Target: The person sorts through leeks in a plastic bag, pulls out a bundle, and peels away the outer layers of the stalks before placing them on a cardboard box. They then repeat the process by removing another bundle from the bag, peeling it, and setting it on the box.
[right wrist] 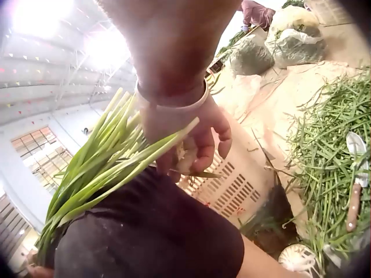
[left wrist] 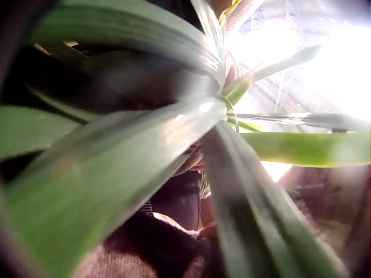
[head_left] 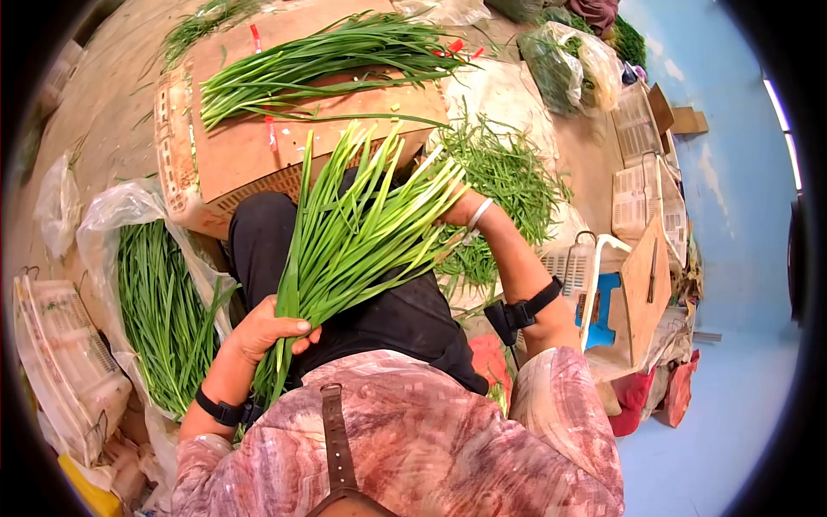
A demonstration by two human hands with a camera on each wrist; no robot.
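Left grip (head_left: pixel 269 332) closed round garlic chive bunch (head_left: pixel 362 233) at gathered near end; right grip (head_left: pixel 463 209) pinching far ends. Leaves judged light, limp, easily bruised; hold at gathered end.

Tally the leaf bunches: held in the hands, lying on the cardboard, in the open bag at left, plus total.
Held bunch, left hand and right hand: 1
Cardboard bunch: 1
Bagged bunch: 1
Total: 3

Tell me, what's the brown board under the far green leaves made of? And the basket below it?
The board looks like cardboard: flat, dull brown. The basket seems hard plastic: pale orange, moulded with rows of small holes.
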